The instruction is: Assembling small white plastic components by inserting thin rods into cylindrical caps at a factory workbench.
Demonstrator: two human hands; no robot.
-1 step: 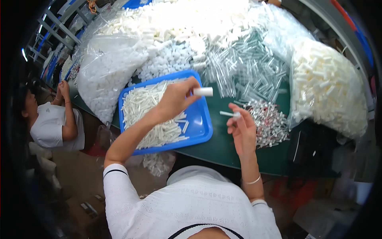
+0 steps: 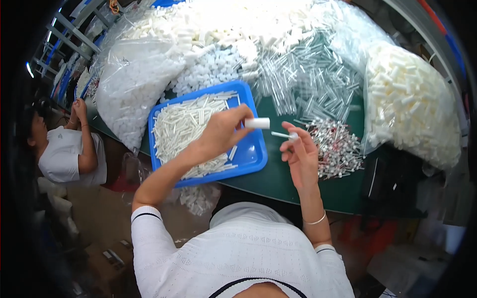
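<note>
Between its thumb and fingertips my left hand (image 2: 224, 132) pinches a short white cylinder (image 2: 258, 123), held level above the right end of the blue tray (image 2: 257, 161). Many thin white sticks (image 2: 181, 126) lie loose in that tray under my left wrist. Just to the right, my right hand (image 2: 303, 159) grips the wider end of a slim white rod (image 2: 282, 134). The rod's free tip points left, a small gap below and right of the cylinder. Beside my right fingers is a heap of small silvery and red parts (image 2: 339, 149).
Clear tubes (image 2: 318, 79) and white caps (image 2: 208, 69) are piled behind the tray. Plastic bags of white pieces stand left (image 2: 131, 94) and right (image 2: 415, 107). A larger white heap (image 2: 213, 25) covers the far table. Another person (image 2: 72, 149) is at the left.
My left hand has come slightly down and right with the cylinder. The rod in my right hand has risen a little, so the two pieces are closer together.
</note>
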